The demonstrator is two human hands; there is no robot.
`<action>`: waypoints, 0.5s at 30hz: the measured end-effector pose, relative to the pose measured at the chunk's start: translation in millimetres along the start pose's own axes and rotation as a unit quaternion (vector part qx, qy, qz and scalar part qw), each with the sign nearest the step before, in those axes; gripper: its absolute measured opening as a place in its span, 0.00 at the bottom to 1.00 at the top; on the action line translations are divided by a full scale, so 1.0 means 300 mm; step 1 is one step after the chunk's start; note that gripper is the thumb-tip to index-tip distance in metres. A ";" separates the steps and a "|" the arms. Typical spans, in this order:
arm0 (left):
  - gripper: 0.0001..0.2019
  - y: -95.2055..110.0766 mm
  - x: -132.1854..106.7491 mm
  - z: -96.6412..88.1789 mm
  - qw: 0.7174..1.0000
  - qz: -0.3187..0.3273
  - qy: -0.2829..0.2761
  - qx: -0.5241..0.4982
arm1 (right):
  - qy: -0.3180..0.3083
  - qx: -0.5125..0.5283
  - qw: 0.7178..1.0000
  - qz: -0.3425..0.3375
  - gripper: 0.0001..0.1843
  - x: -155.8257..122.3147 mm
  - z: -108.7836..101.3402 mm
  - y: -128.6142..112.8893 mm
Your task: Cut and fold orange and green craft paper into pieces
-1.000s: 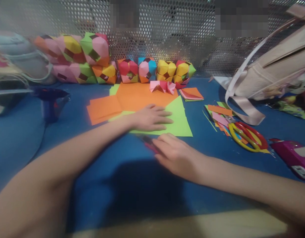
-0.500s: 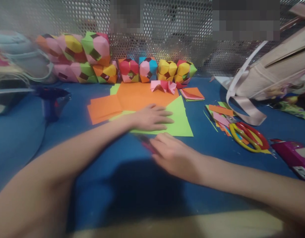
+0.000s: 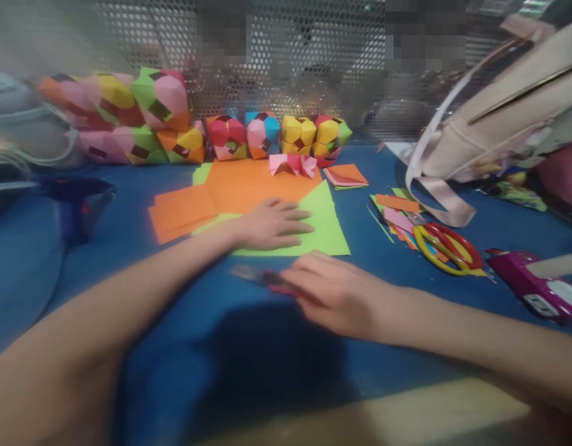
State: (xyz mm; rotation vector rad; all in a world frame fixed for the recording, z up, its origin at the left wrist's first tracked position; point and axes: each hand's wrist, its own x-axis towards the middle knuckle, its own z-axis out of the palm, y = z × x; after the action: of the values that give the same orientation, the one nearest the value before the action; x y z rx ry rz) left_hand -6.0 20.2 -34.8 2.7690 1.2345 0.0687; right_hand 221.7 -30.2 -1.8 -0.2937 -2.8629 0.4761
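My left hand point(image 3: 276, 223) lies flat with its fingers spread on a sheet of lime-green paper point(image 3: 330, 223). Beneath its back edge, partly covering the green, is a large orange sheet point(image 3: 243, 183). My right hand point(image 3: 334, 291) is closed around a utility knife point(image 3: 271, 280) with a dark and pink handle, just in front of the green sheet's near edge. The blade is blurred and points left, apart from the paper. Smaller orange pieces point(image 3: 183, 210) lie to the left of my left hand.
Folded paper balls point(image 3: 225, 136) line the back by a perforated metal screen. Yellow-and-red-handled scissors point(image 3: 441, 248) rest on paper scraps at right, near a magenta device point(image 3: 530, 285). A blue glue gun point(image 3: 74, 207) stands left. A pale bag point(image 3: 462, 136) leans back right.
My right hand has drawn the knife slightly back from the paper's near edge, and its blade now shows. My left hand stays flat on the sheet. The view has shifted a little to the right.
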 end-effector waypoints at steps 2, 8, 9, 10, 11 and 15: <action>0.25 -0.010 0.000 0.002 1.000 0.009 0.003 0.014 | 0.033 -0.004 0.999 0.008 0.12 -0.023 -0.057 0.033; 0.28 -0.022 -0.004 -0.016 0.999 0.019 0.001 0.028 | 0.142 -0.120 0.962 0.202 0.18 -0.106 -0.228 0.260; 0.29 -0.022 -0.006 -0.020 1.000 0.016 -0.005 0.026 | 0.132 -0.147 0.947 0.253 0.18 -0.124 -0.249 0.310; 0.30 -0.022 -0.007 -0.025 1.000 0.013 -0.008 0.025 | 0.119 -0.175 0.930 0.301 0.17 -0.143 -0.266 0.358; 0.31 -0.022 -0.008 -0.028 1.000 0.011 -0.011 0.024 | 0.106 -0.201 0.910 0.347 0.16 -0.161 -0.279 0.403; 0.32 -0.029 -0.010 -0.035 1.000 0.005 -0.017 0.022 | 0.073 -0.235 0.867 0.434 0.15 -0.215 -0.291 0.529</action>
State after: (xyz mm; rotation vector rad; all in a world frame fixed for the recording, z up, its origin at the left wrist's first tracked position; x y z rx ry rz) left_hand -15.3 24.5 -25.2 2.8007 1.2278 -0.0049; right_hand 330.5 127.7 13.0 -1.6450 -2.4959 -0.1423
